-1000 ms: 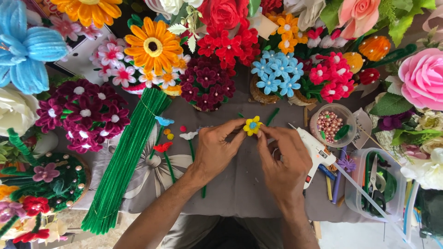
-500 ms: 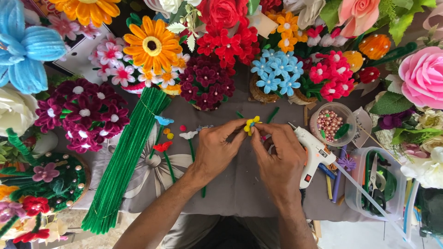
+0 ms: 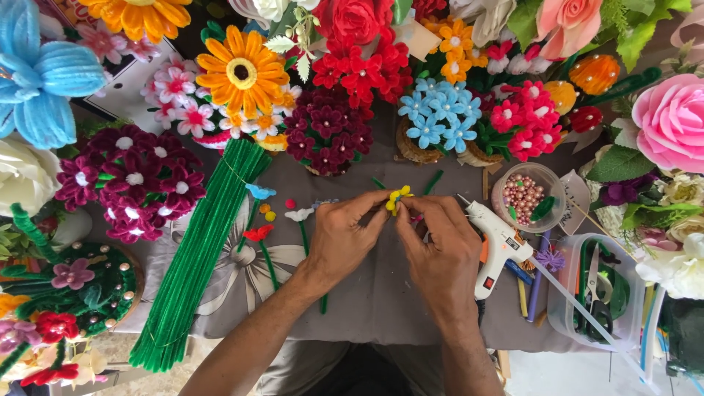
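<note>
1. Scissors [image 3: 595, 290] are stored in a clear plastic tub [image 3: 563, 312] at the near right.
2. A small yellow flower [image 3: 396, 199] is pinched over the grey cloth [image 3: 381, 293] by left hand [image 3: 339, 238] and right hand [image 3: 438, 249], fingertips closed on it.
3. Pink beads [image 3: 522, 198] are held in a round cup [image 3: 506, 183], beyond the glue gun [image 3: 497, 242].

left hand [image 3: 345, 238], right hand [image 3: 440, 253] pinch small yellow flower [image 3: 397, 198]; glue gun [image 3: 499, 242] beside.

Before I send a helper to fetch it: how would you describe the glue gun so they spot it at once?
Start at the grey cloth in the middle of the flower-crowded table. Just right of the person's right hand lies the glue gun, nozzle pointing up-left, below the clear cup of pink beads. It is the only white, pistol-shaped tool there, with orange trim.
</note>
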